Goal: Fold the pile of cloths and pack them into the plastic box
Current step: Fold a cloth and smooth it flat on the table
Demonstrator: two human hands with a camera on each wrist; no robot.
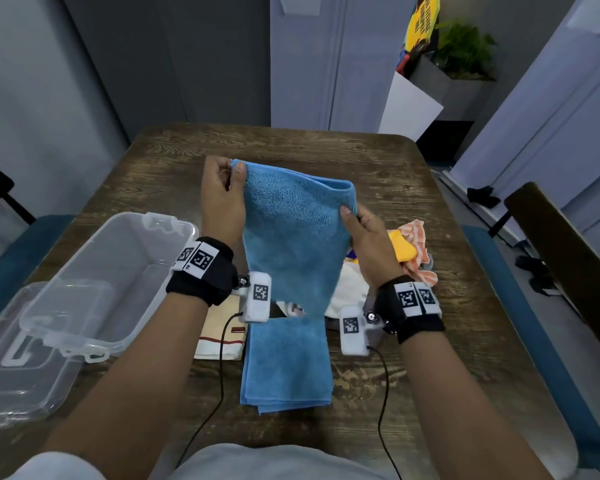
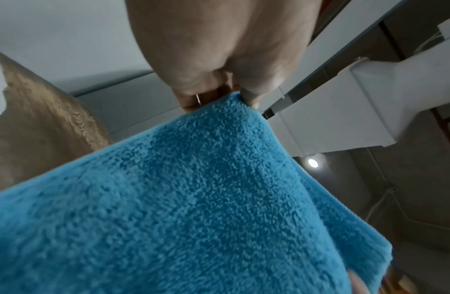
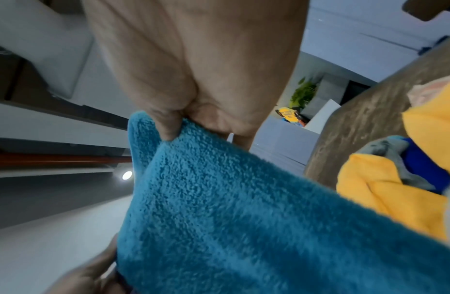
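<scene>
- You hold the blue towel (image 1: 291, 244) up in the air just right of the plastic box (image 1: 94, 271). It hangs long-ways, prob. so its own weight pulls it straight before the next fold.
- L hand (image 1: 222, 199): thumb & fingertips pinch the top corner nearest the box, other fingers curled in. The L wrist cam shows the same tight pinch right at the corner tip.
- R hand (image 1: 368, 237): thumb on the front, fingers behind, nipping the edge farthest from the box. It sits lower than the L, so the top edge slopes.
- Gripping both ends keeps the width taut. My read: level your hands first, or the fold goes skewed.
- Box: clear, open, nothing inside that I can see.
- Its lid (image 1: 25, 375) is off, at the box's near end. It overlaps the box in the head view; can't tell if they touch.
- A folded blue cloth (image 1: 286, 365) lies flat, right of the box & nearer you, under the hanging towel. It looks like a separate piece, folded but not packed.
- A beige cloth (image 1: 222, 337) w/ a red stripe sits btw the box & that folded one.
- The unfolded pile (image 1: 413, 251) (yellow, orange-striped, white) lies farther right of the box, behind your R hand, prob. kept within reach.
- Early in the job, I'd say: nothing packed yet.
</scene>
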